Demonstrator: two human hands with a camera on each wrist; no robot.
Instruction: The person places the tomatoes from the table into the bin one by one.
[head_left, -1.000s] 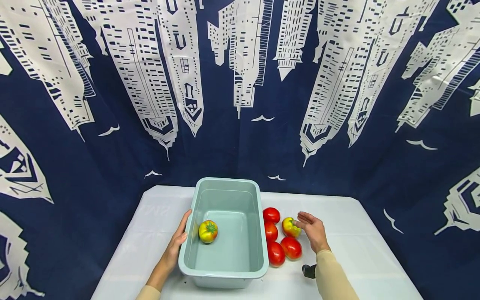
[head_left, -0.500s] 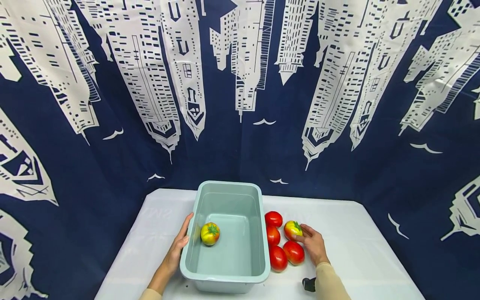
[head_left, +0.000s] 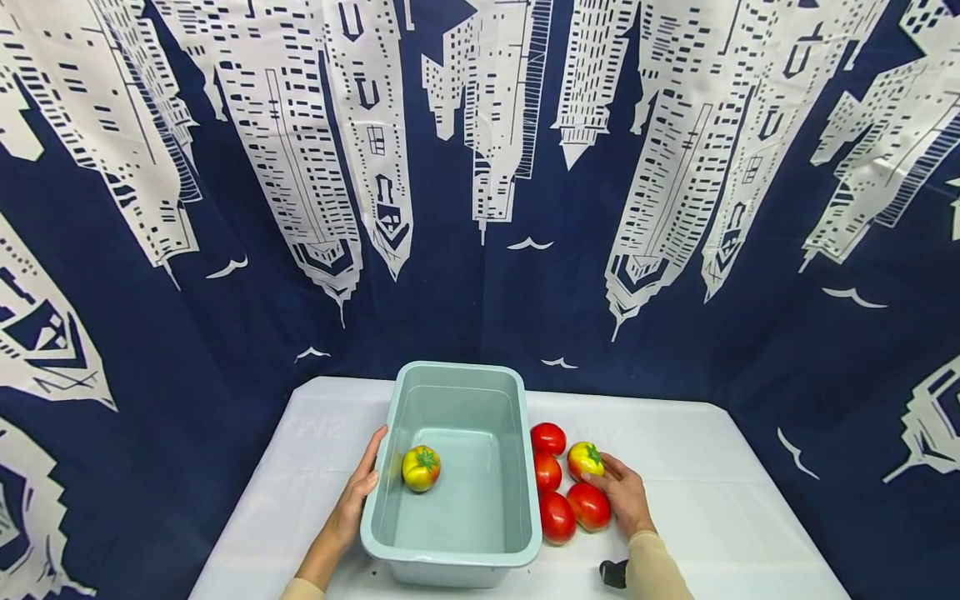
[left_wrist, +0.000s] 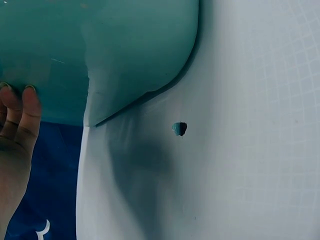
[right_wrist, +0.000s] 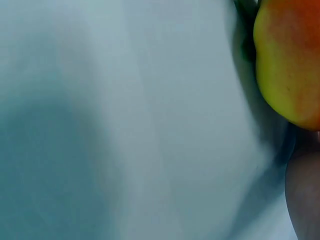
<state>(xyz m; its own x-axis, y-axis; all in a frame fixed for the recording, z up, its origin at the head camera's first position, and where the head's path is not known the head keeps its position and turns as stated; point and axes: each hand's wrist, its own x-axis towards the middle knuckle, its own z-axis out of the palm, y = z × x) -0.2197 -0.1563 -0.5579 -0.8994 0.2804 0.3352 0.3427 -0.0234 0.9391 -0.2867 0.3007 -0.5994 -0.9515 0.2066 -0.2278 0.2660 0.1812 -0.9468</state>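
My left hand (head_left: 351, 500) lies against the outer left wall of a pale green plastic tub (head_left: 450, 557), fingers fairly straight and thumb near the rim. In the left wrist view its fingertips (left_wrist: 31, 102) touch the tub's side. Inside the tub, toward its left wall, sits a yellow-red tomato (head_left: 421, 469) with a green leafy top. My right hand (head_left: 627, 493) holds a second yellow-red tomato (head_left: 584, 460) between thumb and fingers, right of the tub. Only part of that tomato (right_wrist: 290, 65) shows in the right wrist view.
Several red tomatoes, such as the front one (head_left: 557, 518), lie close along the tub's right wall. A small black object (head_left: 613, 573) sits beside the right sleeve. The white-covered table (head_left: 697, 467) ends at a dark blue curtain (head_left: 480, 325) with white printed buildings.
My right hand has come down to the yellow-red tomato on the table, and its thumb and fingers have closed round it. The left hand stays at the tub. The head view has shifted slightly.
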